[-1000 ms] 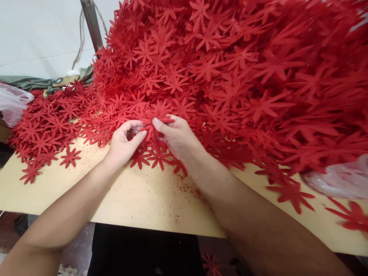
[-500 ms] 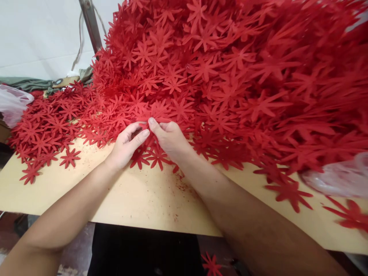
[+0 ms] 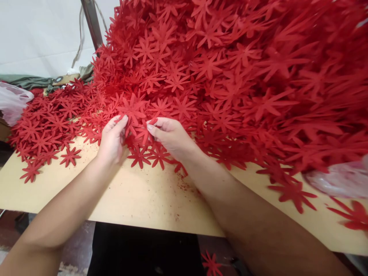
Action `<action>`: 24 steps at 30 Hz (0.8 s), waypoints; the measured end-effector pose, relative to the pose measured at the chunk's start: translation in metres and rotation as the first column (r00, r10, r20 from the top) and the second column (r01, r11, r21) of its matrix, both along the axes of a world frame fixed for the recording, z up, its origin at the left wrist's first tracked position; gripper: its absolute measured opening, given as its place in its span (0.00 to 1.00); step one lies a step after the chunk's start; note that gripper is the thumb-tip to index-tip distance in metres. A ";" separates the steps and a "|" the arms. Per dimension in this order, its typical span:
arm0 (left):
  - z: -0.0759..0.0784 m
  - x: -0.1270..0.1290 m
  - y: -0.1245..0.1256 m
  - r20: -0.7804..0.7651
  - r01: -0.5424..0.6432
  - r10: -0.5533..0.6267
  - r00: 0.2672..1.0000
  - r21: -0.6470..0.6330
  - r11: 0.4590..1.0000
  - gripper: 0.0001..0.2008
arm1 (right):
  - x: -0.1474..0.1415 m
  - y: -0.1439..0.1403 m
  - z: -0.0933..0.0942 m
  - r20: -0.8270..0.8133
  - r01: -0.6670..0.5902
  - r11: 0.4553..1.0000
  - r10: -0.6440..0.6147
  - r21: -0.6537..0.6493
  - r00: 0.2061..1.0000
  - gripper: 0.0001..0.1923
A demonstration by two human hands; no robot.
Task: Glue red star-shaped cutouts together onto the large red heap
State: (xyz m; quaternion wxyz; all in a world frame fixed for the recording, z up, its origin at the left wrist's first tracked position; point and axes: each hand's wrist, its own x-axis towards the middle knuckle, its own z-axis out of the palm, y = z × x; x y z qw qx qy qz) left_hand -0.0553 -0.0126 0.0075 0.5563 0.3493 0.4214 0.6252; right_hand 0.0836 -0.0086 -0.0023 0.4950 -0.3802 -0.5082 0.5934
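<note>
My left hand (image 3: 112, 136) pinches a red flower-shaped cutout (image 3: 132, 111) by a petal between thumb and fingers. A short way to its right, my right hand (image 3: 168, 134) is closed on a petal of another red flower-shaped cutout (image 3: 144, 132). Both cutouts have several narrow petals and are held up in front of a big heap of similar red cutouts (image 3: 207, 69). Whether the two held pieces touch is hard to make out. Beneath my hands, a few loose cutouts (image 3: 159, 155) lie at the heap's front edge.
The heap stands on a pale wooden table (image 3: 138, 199), with red crumbs scattered near its front. Plastic bags lie at the left (image 3: 14, 101) and right (image 3: 342, 178). A metal post (image 3: 92, 23) rises behind at the left. One cutout (image 3: 212, 263) is below the table edge.
My hands were close together over one spot. My left hand has moved left, drawing apart from the right, and a separate cutout now shows in each.
</note>
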 end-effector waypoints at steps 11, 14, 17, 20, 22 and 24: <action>-0.001 0.000 0.001 0.030 0.020 -0.018 0.999 -0.069 0.997 0.08 | 0.008 0.003 0.010 0.120 0.167 0.983 -0.174 0.071 0.977 0.18; -0.001 0.000 0.000 0.028 0.003 -0.001 1.000 -0.081 0.997 0.09 | 0.010 0.003 0.011 0.162 0.192 0.978 -0.204 0.084 0.966 0.21; 0.001 0.001 -0.002 0.027 0.012 -0.010 1.000 -0.080 0.997 0.11 | 0.010 0.002 0.011 0.174 0.187 0.972 -0.210 0.143 0.962 0.23; 0.003 0.004 -0.005 0.016 0.064 -0.064 0.998 -0.042 0.997 0.12 | 0.009 0.002 0.010 0.175 0.176 0.969 -0.206 0.173 0.963 0.23; 0.003 0.005 -0.006 -0.015 0.113 -0.113 0.994 0.002 0.994 0.14 | 0.009 0.003 0.008 0.173 0.150 0.978 -0.174 0.143 0.969 0.23; 0.002 0.006 -0.006 -0.055 0.175 -0.173 0.983 0.035 0.984 0.16 | 0.009 0.004 0.005 0.156 0.090 0.991 -0.105 0.096 0.982 0.23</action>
